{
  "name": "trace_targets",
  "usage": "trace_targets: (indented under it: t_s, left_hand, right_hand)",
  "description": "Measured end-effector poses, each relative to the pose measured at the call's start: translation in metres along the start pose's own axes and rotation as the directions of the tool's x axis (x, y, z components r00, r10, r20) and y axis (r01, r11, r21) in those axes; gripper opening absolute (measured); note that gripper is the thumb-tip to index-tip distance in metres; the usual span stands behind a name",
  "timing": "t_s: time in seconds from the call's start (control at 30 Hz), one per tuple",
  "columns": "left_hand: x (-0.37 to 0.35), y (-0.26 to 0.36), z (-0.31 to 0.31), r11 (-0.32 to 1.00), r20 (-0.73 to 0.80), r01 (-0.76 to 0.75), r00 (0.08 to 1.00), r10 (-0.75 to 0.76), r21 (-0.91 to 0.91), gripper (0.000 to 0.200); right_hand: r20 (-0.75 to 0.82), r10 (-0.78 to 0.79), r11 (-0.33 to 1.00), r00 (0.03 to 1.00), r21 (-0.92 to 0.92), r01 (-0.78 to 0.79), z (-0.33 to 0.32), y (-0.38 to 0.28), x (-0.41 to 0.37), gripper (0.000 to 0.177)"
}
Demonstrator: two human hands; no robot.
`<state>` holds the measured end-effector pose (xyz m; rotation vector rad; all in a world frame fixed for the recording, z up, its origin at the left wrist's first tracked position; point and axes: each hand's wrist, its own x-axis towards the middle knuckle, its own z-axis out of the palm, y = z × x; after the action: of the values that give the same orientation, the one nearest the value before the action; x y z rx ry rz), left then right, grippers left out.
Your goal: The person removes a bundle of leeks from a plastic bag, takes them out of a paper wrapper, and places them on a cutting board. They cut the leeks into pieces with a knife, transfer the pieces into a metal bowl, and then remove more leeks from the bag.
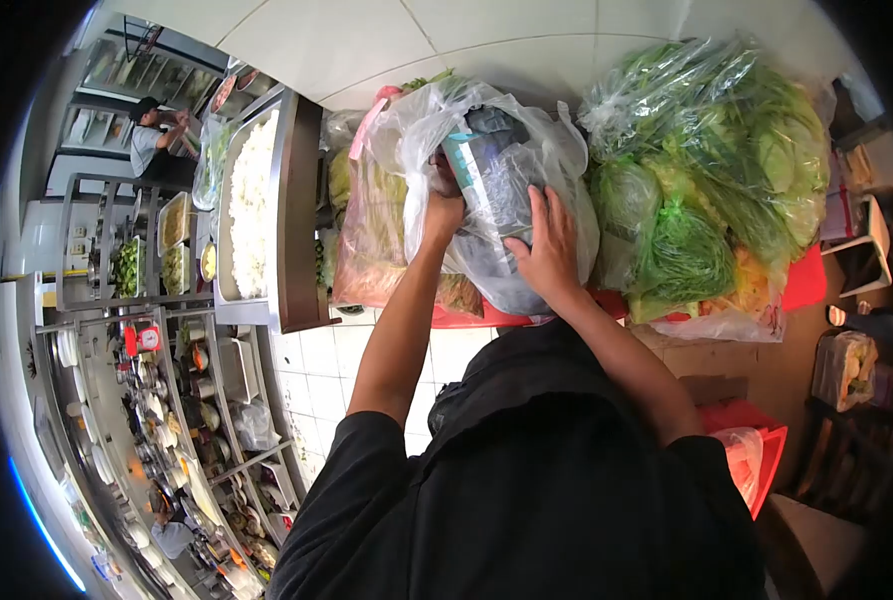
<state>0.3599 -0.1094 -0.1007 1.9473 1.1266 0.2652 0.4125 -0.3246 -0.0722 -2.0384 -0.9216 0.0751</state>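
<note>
A clear plastic bag (421,125) stands with its mouth spread in front of me. Inside lies a dark plastic-wrapped bundle (506,190) with a white and teal printed strip along one side. My left hand (444,216) is closed at the bag's left edge, its fingertips hidden by the plastic. Across the bundle's right side rests my right hand (549,245), flat with the fingers apart. The bundle's contents are not visible through the wrapping.
Bagged leafy greens (706,190) are heaped to the right, with a red crate (806,280) beneath. At left stands a metal counter (296,210) with a tray of white chopped food (251,200). Shelves (166,400) and two people (151,140) are farther left. A red bin (766,460) sits behind my right arm.
</note>
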Motion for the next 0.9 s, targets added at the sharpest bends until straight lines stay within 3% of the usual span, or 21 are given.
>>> trace_targets:
  t_s: [0.07,0.17,0.2,0.3,0.4,0.47,0.53,0.6,0.7,0.8,0.87,0.9]
  left_hand:
    - [-0.037,0.065,-0.023,0.987,0.063,0.126,0.989,-0.133,0.104,0.042]
    - [-0.019,0.029,0.001,0.969,-0.169,-0.245,0.956,0.239,-0.019,0.043]
    - [0.02,-0.022,0.021,0.915,-0.177,-0.369,0.923,0.341,-0.163,0.044]
    - [0.013,0.002,-0.001,0.966,0.046,-0.228,0.971,0.235,-0.126,0.043]
    - [-0.003,0.036,-0.024,0.987,0.172,-0.15,0.973,0.157,-0.05,0.043]
    - [0.049,-0.026,0.012,0.961,0.029,-0.221,0.973,0.229,-0.167,0.038]
    - [0.055,-0.03,0.023,0.908,-0.09,-0.375,0.927,0.365,-0.187,0.034]
    - [0.033,-0.019,0.025,0.859,-0.133,-0.308,0.951,0.278,-0.409,0.032]
    - [0.01,-0.007,0.014,0.87,-0.129,-0.287,0.958,0.257,-0.402,0.032]
    - [0.001,-0.011,-0.002,0.902,-0.1,-0.285,0.959,0.267,-0.325,0.033]
    - [0.003,-0.022,-0.016,0.928,-0.029,-0.292,0.956,0.293,-0.233,0.034]
    - [0.002,-0.022,-0.018,0.928,0.029,-0.308,0.947,0.32,-0.21,0.034]
  right_hand:
    - [-0.012,0.006,1.0,1.0,-0.014,-0.007,0.002,0.0,0.0,0.088]
    - [-0.036,0.003,1.0,0.999,-0.014,-0.004,0.007,0.0,-0.001,0.088]
    - [-0.042,0.001,1.0,0.999,-0.011,-0.001,0.007,0.0,-0.002,0.088]
    - [-0.035,-0.004,1.0,0.999,-0.005,0.003,0.006,0.0,-0.002,0.089]
    - [-0.051,-0.017,1.0,0.999,-0.007,0.016,0.013,0.004,-0.002,0.09]
    - [-0.037,0.011,1.0,0.999,-0.023,-0.012,0.011,-0.002,-0.002,0.09]
    - [-0.039,0.026,0.999,0.999,-0.028,-0.027,0.011,-0.003,-0.001,0.091]
    - [-0.041,0.029,0.999,0.999,-0.018,-0.03,0.011,-0.003,-0.001,0.092]
    - [-0.055,-0.02,0.979,0.998,-0.202,0.008,-0.003,-0.027,-0.002,0.085]
    - [-0.048,-0.34,0.927,0.939,-0.184,0.326,0.003,-0.043,0.005,0.065]
    - [0.046,-0.416,0.909,0.908,0.039,0.414,0.02,-0.07,0.021,0.04]
    - [0.09,-0.355,0.927,0.931,0.163,0.337,0.023,-0.088,0.024,0.024]
